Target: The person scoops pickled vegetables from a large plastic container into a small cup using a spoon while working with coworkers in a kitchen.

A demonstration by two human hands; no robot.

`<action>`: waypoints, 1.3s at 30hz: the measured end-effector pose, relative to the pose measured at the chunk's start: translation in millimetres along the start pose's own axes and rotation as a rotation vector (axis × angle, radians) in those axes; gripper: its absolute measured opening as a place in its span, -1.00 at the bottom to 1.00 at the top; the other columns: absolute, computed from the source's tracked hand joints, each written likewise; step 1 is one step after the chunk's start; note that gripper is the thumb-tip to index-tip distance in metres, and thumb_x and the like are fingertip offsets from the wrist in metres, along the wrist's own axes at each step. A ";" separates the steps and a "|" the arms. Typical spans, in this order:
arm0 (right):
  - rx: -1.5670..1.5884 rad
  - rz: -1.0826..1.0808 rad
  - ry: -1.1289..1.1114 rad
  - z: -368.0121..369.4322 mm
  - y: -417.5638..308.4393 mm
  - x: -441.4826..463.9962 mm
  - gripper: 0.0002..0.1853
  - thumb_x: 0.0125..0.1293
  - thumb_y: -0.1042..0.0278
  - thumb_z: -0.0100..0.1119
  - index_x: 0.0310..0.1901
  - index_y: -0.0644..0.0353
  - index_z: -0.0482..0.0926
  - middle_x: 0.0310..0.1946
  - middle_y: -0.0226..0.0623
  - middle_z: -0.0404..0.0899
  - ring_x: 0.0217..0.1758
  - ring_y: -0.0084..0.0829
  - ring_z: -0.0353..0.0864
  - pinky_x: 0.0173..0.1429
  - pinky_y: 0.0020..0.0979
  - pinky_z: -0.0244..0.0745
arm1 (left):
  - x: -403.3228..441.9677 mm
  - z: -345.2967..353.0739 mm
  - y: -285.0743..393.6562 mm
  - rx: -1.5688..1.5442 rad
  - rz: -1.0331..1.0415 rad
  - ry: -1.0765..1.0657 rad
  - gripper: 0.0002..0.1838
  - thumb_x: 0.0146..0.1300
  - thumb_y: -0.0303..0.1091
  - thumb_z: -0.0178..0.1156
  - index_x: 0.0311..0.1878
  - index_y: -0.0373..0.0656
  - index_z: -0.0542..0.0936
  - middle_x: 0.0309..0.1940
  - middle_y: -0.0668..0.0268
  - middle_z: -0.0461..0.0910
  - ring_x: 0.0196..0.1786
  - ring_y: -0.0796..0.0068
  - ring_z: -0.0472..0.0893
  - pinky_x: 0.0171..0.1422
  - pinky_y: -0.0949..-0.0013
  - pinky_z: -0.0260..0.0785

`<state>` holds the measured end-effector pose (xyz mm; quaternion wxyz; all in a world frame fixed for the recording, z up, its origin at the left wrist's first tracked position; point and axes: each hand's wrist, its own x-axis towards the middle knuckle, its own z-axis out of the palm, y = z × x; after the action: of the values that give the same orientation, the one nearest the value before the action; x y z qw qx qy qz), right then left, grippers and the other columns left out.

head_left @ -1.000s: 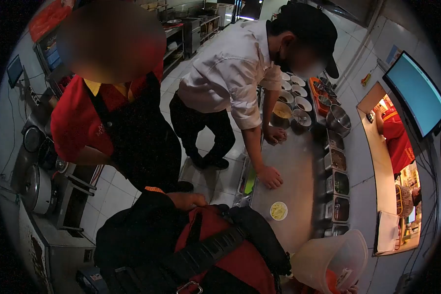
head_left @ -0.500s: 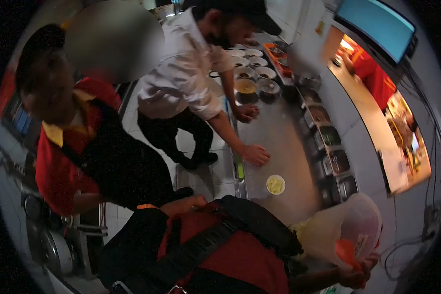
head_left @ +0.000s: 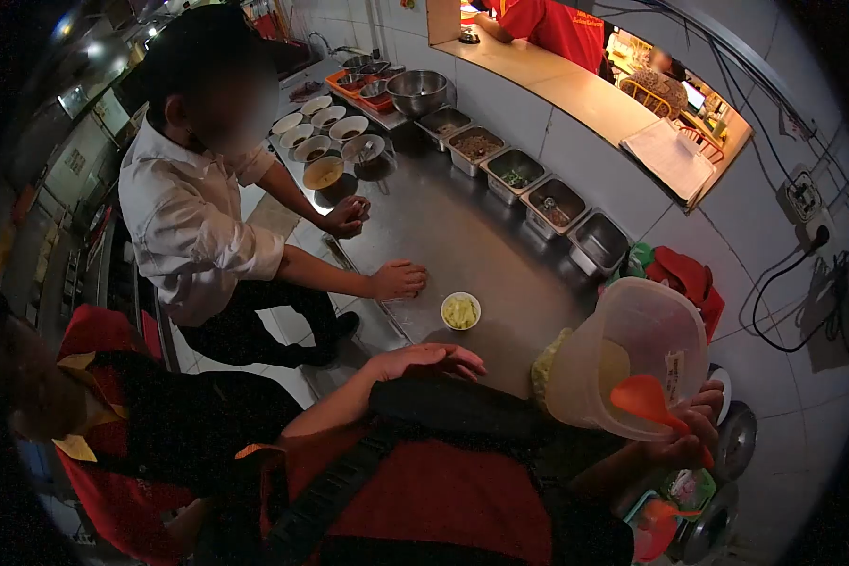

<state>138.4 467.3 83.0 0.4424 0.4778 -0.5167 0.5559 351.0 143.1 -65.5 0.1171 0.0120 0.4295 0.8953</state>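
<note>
My right hand (head_left: pixel 693 429) is closed on a translucent plastic tub (head_left: pixel 623 330), tilted at the right. An orange spoon (head_left: pixel 643 401) lies against the tub by my fingers; whether I grip it too, I cannot tell. My left hand (head_left: pixel 439 360) reaches over the counter's near edge with fingers stretched out, holding nothing. Just beyond it stands a small white cup (head_left: pixel 460 311) of pale yellow pieces. Partly hidden behind the tub is a pale yellowish heap (head_left: pixel 542 366).
Across the steel counter (head_left: pixel 453 241), a co-worker in a white shirt (head_left: pixel 184 198) rests their hands. Metal food pans (head_left: pixel 514 174) line the wall, with several bowls (head_left: pixel 325 118) at the far end. Another person in red and black (head_left: pixel 132 415) stands at my left.
The view has swung right, so the counter appears further left. My left hand has come forward over the counter edge and its fingers now show. My right hand still holds the tub.
</note>
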 end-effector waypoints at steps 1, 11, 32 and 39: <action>-0.004 -0.003 0.003 -2.1 0.1 -0.6 -0.67 0.45 0.13 -0.25 -0.37 0.13 0.39 -0.68 -0.42 0.20 -0.49 -0.42 0.20 -0.24 -0.17 0.21 | -2.5 -4.4 4.3 0.226 -0.151 0.006 -0.40 0.50 0.05 -0.05 0.38 -0.21 0.36 0.32 0.24 0.40 0.32 0.42 0.40 0.40 0.30 0.19; -0.143 0.020 0.067 -21.6 -1.5 -2.6 -0.59 0.47 0.11 -0.29 -0.46 0.16 0.38 -0.71 -0.39 0.20 -0.53 -0.40 0.23 -0.24 -0.14 0.28 | 13.3 12.8 12.1 0.369 -0.215 -0.274 -0.37 0.54 0.06 -0.17 0.46 -0.20 0.25 0.43 0.21 0.27 0.42 0.38 0.28 0.49 0.30 0.06; -0.164 0.005 0.027 -20.0 12.1 14.4 -0.57 0.46 0.10 -0.30 -0.52 0.15 0.35 -0.72 -0.37 0.21 -0.55 -0.40 0.23 -0.27 -0.15 0.28 | 11.5 56.8 56.0 0.830 -0.305 -0.280 -0.35 0.56 0.13 -0.33 0.48 -0.12 0.20 0.40 0.14 0.31 0.44 0.26 0.30 0.50 0.31 0.07; -0.172 0.014 0.006 -10.5 18.8 16.3 -0.56 0.46 0.09 -0.30 -0.54 0.15 0.34 -0.72 -0.37 0.21 -0.56 -0.40 0.23 -0.28 -0.15 0.28 | 10.9 82.0 70.6 0.965 -0.467 -0.199 -0.39 0.56 0.10 -0.34 0.51 -0.02 0.17 0.42 0.14 0.29 0.44 0.20 0.32 0.48 0.21 0.17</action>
<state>116.7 476.3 96.1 0.4793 0.4330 -0.5645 0.5139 336.4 165.7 39.9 0.3344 0.0533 0.7698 0.5411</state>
